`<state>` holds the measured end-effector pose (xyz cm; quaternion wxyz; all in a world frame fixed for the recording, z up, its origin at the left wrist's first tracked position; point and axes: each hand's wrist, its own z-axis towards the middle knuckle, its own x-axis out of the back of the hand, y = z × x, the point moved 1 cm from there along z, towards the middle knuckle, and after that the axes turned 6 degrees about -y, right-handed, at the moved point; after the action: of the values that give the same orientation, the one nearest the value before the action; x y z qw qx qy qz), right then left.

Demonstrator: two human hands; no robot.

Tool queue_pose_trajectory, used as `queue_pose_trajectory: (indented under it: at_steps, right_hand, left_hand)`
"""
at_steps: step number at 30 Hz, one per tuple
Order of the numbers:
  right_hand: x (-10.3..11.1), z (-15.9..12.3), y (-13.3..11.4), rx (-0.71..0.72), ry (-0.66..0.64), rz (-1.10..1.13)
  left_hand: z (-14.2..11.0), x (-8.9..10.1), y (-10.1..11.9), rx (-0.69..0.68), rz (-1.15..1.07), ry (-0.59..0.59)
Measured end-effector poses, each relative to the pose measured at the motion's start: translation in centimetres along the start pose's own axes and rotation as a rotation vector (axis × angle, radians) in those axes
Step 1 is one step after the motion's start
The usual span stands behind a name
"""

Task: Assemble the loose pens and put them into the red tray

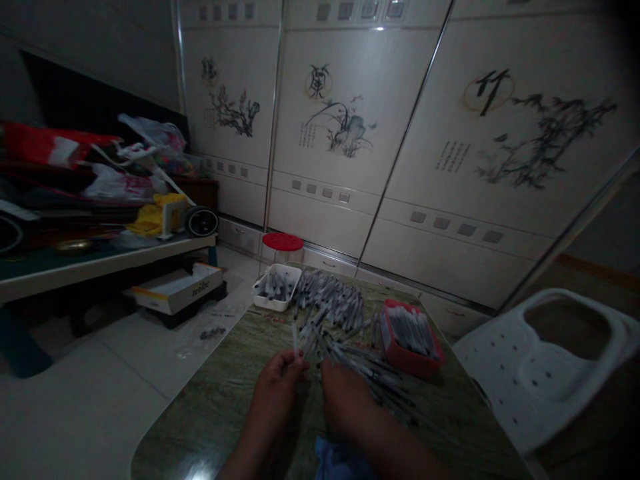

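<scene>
My left hand (280,383) is closed, thumb against fingers, around a clear pen barrel (295,339) that stands nearly upright. Close beside it, my right hand (345,393) is curled at the near edge of the loose pens; its fingertips are hidden, and what they hold cannot be made out. A large heap of pens (333,300) lies on the far part of the table. More dark-tipped pens (385,377) spread to the right of my right hand. Behind the hands at the left, a white tray (273,305) contains pen parts. A red basket (415,363) filled with pens sits at the right.
The green marbled table (215,407) has a rounded near corner. A white plastic chair (525,373) stands at its right, a red stool (283,241) beyond its far end. Leftward, a cluttered bench (125,260) has an open box (180,293) beneath. Sliding wardrobe doors (330,220) form the back.
</scene>
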<state>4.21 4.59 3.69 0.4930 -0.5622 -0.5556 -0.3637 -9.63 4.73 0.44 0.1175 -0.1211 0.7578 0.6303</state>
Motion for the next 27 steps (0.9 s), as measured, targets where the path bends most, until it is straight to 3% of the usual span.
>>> queue_pose_trajectory:
  at_steps: [7,17,22,27]
  right_hand:
    - [-0.1,-0.6,0.9,-0.005,0.029,0.042]
    - [-1.1,-3.0,2.0,0.121,0.125,0.18]
    - [-1.3,-3.9,2.0,0.167,0.178,0.235]
    - [-0.9,-5.1,3.9,0.194,0.275,0.313]
  left_hand:
    - [0.2,-0.2,-1.2,0.026,0.053,-0.024]
    - [0.2,-1.1,-1.8,0.012,0.063,-0.074]
    - [0.1,-1.1,-1.6,0.002,0.028,-0.029]
    - [0.1,-0.8,-1.4,0.009,-0.091,0.029]
